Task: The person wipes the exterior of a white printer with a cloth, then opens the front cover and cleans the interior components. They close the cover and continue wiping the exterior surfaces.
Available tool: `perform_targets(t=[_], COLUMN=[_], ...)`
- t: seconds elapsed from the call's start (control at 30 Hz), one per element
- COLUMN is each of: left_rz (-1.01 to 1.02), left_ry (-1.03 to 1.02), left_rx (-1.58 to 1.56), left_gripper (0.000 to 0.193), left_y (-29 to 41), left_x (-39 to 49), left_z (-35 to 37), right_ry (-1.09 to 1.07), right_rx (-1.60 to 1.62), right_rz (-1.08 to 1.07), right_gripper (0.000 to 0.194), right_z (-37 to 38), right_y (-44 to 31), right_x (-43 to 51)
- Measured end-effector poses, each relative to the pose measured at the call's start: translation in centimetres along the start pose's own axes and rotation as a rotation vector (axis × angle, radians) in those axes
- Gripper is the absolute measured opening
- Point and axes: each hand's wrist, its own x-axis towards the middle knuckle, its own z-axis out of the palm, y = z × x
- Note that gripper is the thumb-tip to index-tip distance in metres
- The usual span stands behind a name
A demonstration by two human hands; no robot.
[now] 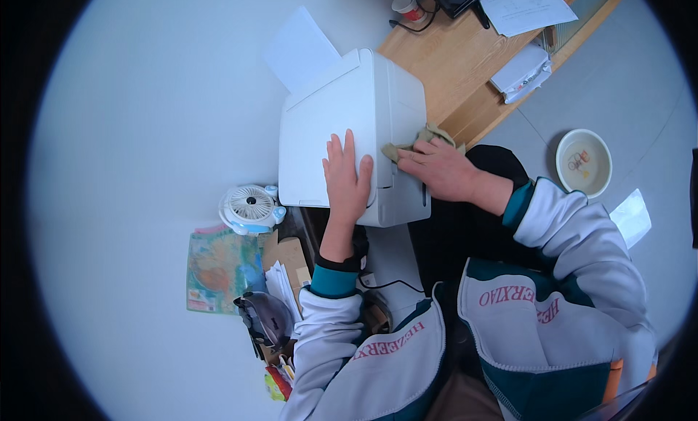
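A white printer (327,143) stands in front of me, with a sheet of white paper (302,50) rising from its rear. My left hand (347,175) lies flat on the printer's lid, fingers slightly spread, holding nothing. A crumpled olive-green cloth (436,133) is under and around the fingers of my right hand (444,167), which presses it against the printer's front side. Part of the cloth is hidden by that hand.
A wooden desk (452,55) behind the printer bears a paper cup (408,6), a dark screen and papers (523,9). At left are a small white fan (252,203), a map (218,274) and a dark visor (270,317). A basin (583,163) stands on the floor at right.
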Motion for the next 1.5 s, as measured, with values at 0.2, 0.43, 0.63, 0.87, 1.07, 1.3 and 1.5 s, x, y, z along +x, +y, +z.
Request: perform_targets(t=[0.2, 0.43, 0.63, 0.87, 1.07, 1.3, 1.5], left_rz=[-0.010, 0.002, 0.018, 0.116, 0.200, 0.275, 0.304], left_ry=[-0.010, 0.022, 0.055, -0.051, -0.155, 0.013, 0.390], left_rx=[0.008, -0.028, -0.074, -0.136, -0.088, 0.009, 0.249], left_gripper=[0.067, 0.067, 0.067, 0.071, 0.077, 0.071, 0.050], left_y=[0.1, -0.1, -0.9, -0.6, 0.7, 1.1, 2.0], left_x=[0.1, 0.1, -0.1, -1.0, -3.1, -3.6, -4.1], left_z=[-0.1, -0.1, 0.2, -1.6, -4.2, -5.6, -6.5], right_ry=[-0.062, -0.064, 0.210, 0.098, 0.106, 0.050, 0.004], right_rx=[0.877, 1.404, 0.892, 1.493, 1.617, 1.725, 1.622], right_rz=[0.446, 0.737, 0.473, 0.608, 0.626, 0.577, 0.459], right_gripper=[0.035, 0.034, 0.038, 0.046, 0.046, 0.044, 0.045], right_z=[0.9, 1.3, 1.8, 0.5, 0.1, -0.9, -1.5], right_y=[-1.1, -2.9, -5.2, -3.5, -3.6, -3.8, -4.0], right_x=[0.2, -1.0, -2.0, -0.3, -0.3, 0.6, 1.7])
